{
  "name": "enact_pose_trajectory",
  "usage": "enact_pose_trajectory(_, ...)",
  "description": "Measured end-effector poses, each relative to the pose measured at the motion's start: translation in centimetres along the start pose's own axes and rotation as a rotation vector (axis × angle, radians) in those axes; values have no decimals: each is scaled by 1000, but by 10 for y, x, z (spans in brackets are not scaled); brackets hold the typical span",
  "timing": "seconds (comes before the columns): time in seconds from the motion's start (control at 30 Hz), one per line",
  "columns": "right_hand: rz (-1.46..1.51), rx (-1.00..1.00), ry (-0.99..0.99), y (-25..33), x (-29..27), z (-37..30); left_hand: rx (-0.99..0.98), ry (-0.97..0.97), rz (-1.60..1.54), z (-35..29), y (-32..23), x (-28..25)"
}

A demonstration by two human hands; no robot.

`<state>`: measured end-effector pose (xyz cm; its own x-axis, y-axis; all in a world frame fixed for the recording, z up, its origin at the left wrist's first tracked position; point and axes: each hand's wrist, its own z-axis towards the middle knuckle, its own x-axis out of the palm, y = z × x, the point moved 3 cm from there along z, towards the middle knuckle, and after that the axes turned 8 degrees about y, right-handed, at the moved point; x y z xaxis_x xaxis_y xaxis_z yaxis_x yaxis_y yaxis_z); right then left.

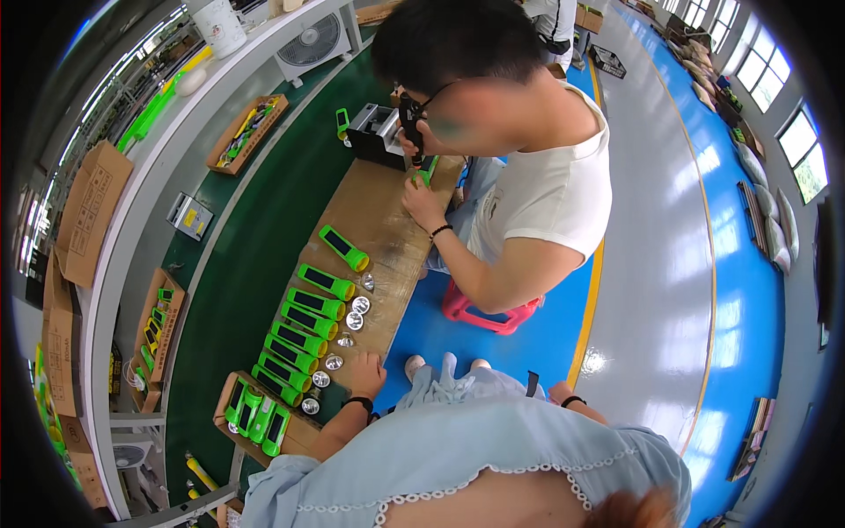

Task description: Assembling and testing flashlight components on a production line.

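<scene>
My left hand (368, 375) rests at the near edge of the cardboard-covered bench (396, 242), a dark band round its wrist. Its fingers look foreshortened, and I see nothing in it. Just left of it lie silver lamp reflectors (334, 362). Beyond these stretches a row of green flashlights (304, 323) with dark panels and yellow rims. My right hand (561, 392) is low at my right side, away from the bench, its fingers too small to make out. An open carton (226, 393) with several more green flashlights stands at the bench's near left end.
Across the bench a seated co-worker (546, 176) holds a black power screwdriver (411, 123) over a green flashlight (425, 171). A grey-black device (377, 134) stands beside them. A pink stool (493, 317) is under the co-worker. Shelving with cartons (95, 207) lines the left.
</scene>
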<state>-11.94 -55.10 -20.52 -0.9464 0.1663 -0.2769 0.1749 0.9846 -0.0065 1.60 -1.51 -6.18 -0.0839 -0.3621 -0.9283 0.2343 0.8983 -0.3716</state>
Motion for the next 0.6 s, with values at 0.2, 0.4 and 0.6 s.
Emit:
enact_pose_trajectory(0.2,-201,-198,-226,-9,85,75,-2,7,-10,-19,4,2)
enact_pose_trajectory(0.4,326,-387,-772,40,59,101,-65,-38,51,-33,7,-4)
enact_pose_trajectory(0.6,573,-640,-197,49,-6,87,-81,-39,31,-37,10,-3)
